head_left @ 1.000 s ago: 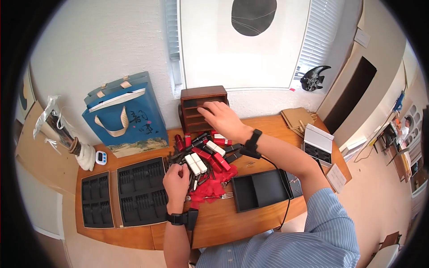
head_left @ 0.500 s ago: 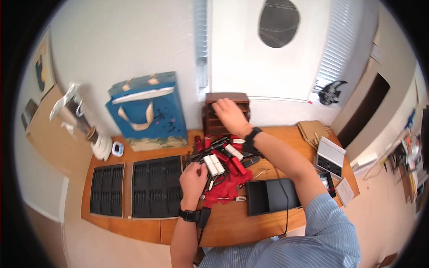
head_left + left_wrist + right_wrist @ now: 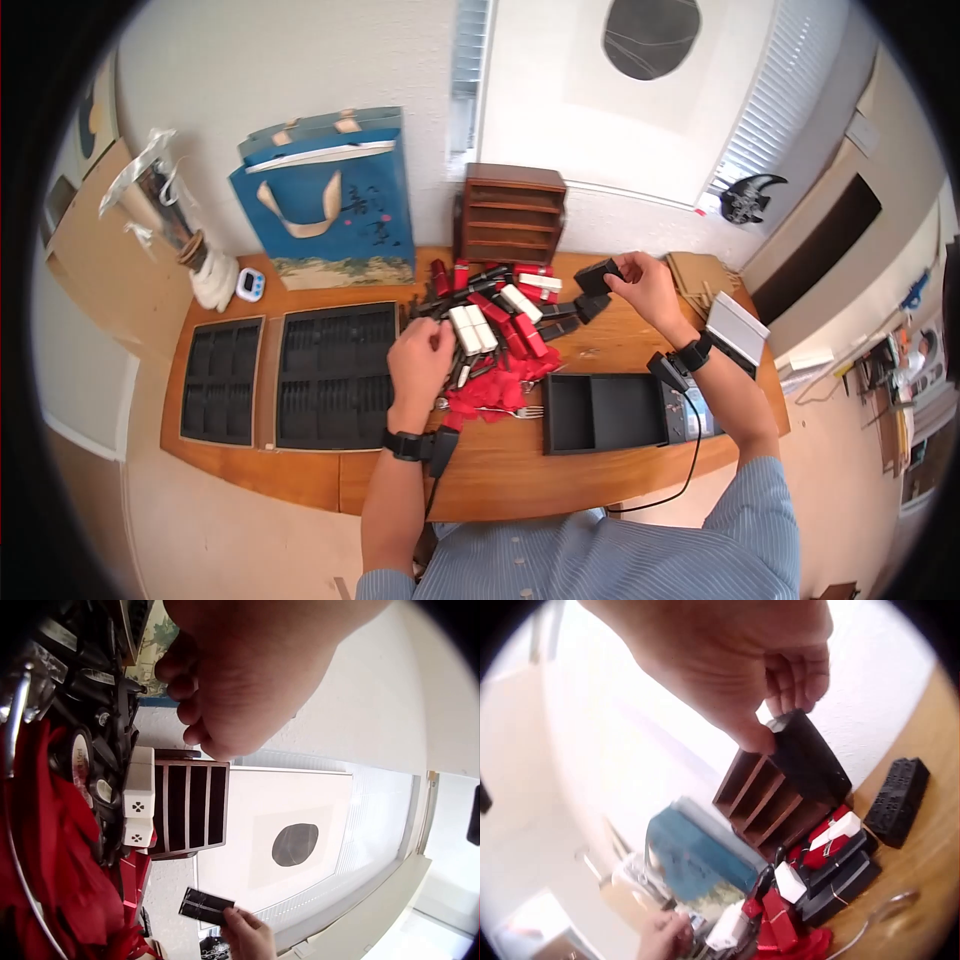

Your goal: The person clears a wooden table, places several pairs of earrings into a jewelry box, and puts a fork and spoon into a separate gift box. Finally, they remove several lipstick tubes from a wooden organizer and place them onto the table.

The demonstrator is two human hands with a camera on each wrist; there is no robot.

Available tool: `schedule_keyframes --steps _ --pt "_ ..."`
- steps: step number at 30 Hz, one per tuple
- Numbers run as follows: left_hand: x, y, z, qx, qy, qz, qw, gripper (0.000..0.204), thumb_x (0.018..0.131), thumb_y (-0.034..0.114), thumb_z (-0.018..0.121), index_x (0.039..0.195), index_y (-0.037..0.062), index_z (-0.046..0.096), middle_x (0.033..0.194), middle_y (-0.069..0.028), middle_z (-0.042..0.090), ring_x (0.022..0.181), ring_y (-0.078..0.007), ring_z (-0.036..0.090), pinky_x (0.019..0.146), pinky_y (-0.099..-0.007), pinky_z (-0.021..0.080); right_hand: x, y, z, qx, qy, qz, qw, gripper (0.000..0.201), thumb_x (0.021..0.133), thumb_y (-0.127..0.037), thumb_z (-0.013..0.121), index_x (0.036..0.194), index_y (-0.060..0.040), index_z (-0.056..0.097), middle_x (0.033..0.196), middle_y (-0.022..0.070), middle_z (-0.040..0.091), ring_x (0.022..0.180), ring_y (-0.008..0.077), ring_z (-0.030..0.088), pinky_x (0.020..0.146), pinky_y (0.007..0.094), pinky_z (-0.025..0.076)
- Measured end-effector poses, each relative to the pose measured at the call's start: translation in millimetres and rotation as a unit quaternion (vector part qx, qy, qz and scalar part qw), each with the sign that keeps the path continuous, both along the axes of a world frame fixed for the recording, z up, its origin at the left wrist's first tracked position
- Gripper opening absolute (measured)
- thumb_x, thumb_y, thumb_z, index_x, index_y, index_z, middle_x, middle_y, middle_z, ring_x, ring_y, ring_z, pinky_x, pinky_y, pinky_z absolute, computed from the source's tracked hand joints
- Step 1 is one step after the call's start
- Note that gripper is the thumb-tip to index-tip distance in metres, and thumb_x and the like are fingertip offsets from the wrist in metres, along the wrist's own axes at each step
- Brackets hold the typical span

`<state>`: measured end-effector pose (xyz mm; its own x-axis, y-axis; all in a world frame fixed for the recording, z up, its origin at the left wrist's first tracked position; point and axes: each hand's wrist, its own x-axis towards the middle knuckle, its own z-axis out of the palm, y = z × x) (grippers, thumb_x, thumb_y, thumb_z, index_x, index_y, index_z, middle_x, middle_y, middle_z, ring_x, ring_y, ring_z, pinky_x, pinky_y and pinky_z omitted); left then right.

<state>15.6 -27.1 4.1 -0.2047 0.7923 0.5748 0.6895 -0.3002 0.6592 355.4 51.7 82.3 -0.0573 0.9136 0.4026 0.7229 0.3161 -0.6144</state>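
My right hand [image 3: 645, 290] pinches a small black box [image 3: 597, 277] between thumb and fingers, above the table's right half. In the left wrist view that box [image 3: 206, 906] shows pale crossing lines on its face; the right wrist view has it overlapping the brown wooden shelf [image 3: 769, 791]. With fingers loosely curled and nothing visible in them, my left hand [image 3: 420, 365] is at the left side of a mixed pile. White boxes [image 3: 473, 330], red boxes [image 3: 525, 335], black tubes and crumpled red ribbon [image 3: 490, 390] make up this pile.
Two black slotted trays [image 3: 335, 375] lie at left, a black divided tray [image 3: 630, 412] at right. Behind stand a blue paper bag [image 3: 325, 205] and the shelf [image 3: 515, 180]. A fork [image 3: 525, 411] lies by the ribbon. A cable [image 3: 690, 470] hangs from the right wrist.
My right hand has moved from the front of the wooden shelf to the right and lower, and the black box now shows in its grip. The left hand stays beside the pile.
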Motion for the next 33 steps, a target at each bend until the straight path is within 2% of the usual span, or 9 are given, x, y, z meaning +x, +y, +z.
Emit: schedule_keyframes --steps 1,4,12,16,19,21,25,27,33 --pt "-1.7 1.4 -3.0 -0.005 -0.002 -0.004 1.000 0.029 0.091 0.018 0.068 0.071 0.0031 0.053 0.070 -0.0128 0.057 0.066 -0.0357 0.060 0.059 -0.0440 0.046 19.4 3.1 -11.2 0.001 -0.004 -0.013 1.000 0.021 0.080 -0.013 0.081 0.091 0.0012 0.070 0.075 0.0064 0.064 0.068 0.0164 0.059 0.067 0.0308 0.050" --pt "-1.4 2.1 -4.5 -0.009 -0.009 -0.003 1.000 0.029 0.091 0.018 0.069 0.071 0.0031 0.053 0.068 -0.0124 0.056 0.062 -0.0343 0.059 0.057 -0.0432 0.045 63.5 8.1 -26.9 -0.238 0.142 -0.056 0.959 0.027 0.083 -0.019 0.080 0.096 0.0029 0.073 0.078 0.0025 0.065 0.069 0.0113 0.058 0.061 0.0263 0.046" --pt "-0.3 2.1 -7.3 -0.028 -0.005 -0.014 0.999 0.031 0.093 0.017 0.068 0.071 0.0015 0.052 0.066 -0.0126 0.053 0.058 -0.0313 0.055 0.056 -0.0411 0.044 87.9 3.2 -42.3 -0.379 0.142 -0.024 0.914 0.030 0.087 -0.021 0.079 0.101 0.0050 0.073 0.086 0.0059 0.069 0.073 0.0100 0.062 0.061 0.0217 0.046" --pt "0.9 1.4 -5.9 -0.026 -0.004 -0.017 1.000 0.030 0.092 0.016 0.068 0.072 0.0007 0.052 0.066 -0.0128 0.053 0.058 -0.0315 0.055 0.056 -0.0408 0.044 82.0 3.2 -61.5 -0.386 0.183 -0.002 0.904 0.038 0.088 -0.023 0.078 0.110 0.0074 0.070 0.095 0.0090 0.072 0.081 0.0131 0.067 0.066 0.0227 0.050" --pt "1.1 1.2 -4.4 -0.032 -0.009 -0.018 0.999 0.030 0.092 0.015 0.068 0.072 -0.0001 0.052 0.066 -0.0132 0.053 0.058 -0.0317 0.055 0.056 -0.0404 0.044 66.1 -11.8 -49.0 -0.360 0.143 0.009 0.922 0.039 0.089 -0.023 0.076 0.110 0.0090 0.069 0.097 0.0128 0.072 0.090 0.0185 0.069 0.083 0.0302 0.054" --pt "0.4 0.7 -2.6 -0.031 -0.016 -0.017 0.999 0.030 0.092 0.014 0.068 0.072 -0.0005 0.052 0.066 -0.0135 0.052 0.058 -0.0318 0.055 0.056 -0.0399 0.043 61.5 -17.9 -48.0 -0.246 0.052 -0.015 0.968 0.043 0.091 -0.026 0.074 0.117 0.0082 0.066 0.103 0.0149 0.071 0.094 0.0212 0.068 0.088 0.0326 0.053" --pt "-0.8 0.6 -3.1 -0.026 -0.018 -0.022 0.999 0.030 0.092 0.014 0.068 0.072 -0.0006 0.051 0.066 -0.0136 0.052 0.058 -0.0316 0.055 0.056 -0.0396 0.043 51.4 -64.1 -16.9 -0.230 0.003 0.003 0.973 0.046 0.092 -0.029 0.073 0.120 0.0065 0.065 0.107 0.0160 0.071 0.096 0.0220 0.068 0.086 0.0333 0.054" --pt "0.0 1.7 -3.6 -0.012 -0.018 -0.028 0.999 0.032 0.094 0.013 0.068 0.073 -0.0041 0.051 0.065 -0.0116 0.049 0.055 -0.0198 0.047 0.055 -0.0347 0.040 47.4 -96.9 -5.2 -0.214 -0.015 -0.006 0.977 0.041 0.092 -0.027 0.073 0.119 0.0036 0.067 0.105 0.0132 0.072 0.094 0.0204 0.068 0.084 0.0327 0.054" --pt "4.2 -0.8 -2.6 -0.035 -0.020 -0.031 0.999 0.029 0.092 0.013 0.068 0.072 -0.0008 0.052 0.066 -0.0138 0.052 0.058 -0.0310 0.054 0.056 -0.0398 0.043 41.4 -167.2 -23.2 -0.142 0.071 0.024 0.987 0.025 0.092 -0.015 0.074 0.111 0.0006 0.071 0.097 0.0085 0.072 0.086 0.0160 0.068 0.079 0.0292 0.054"
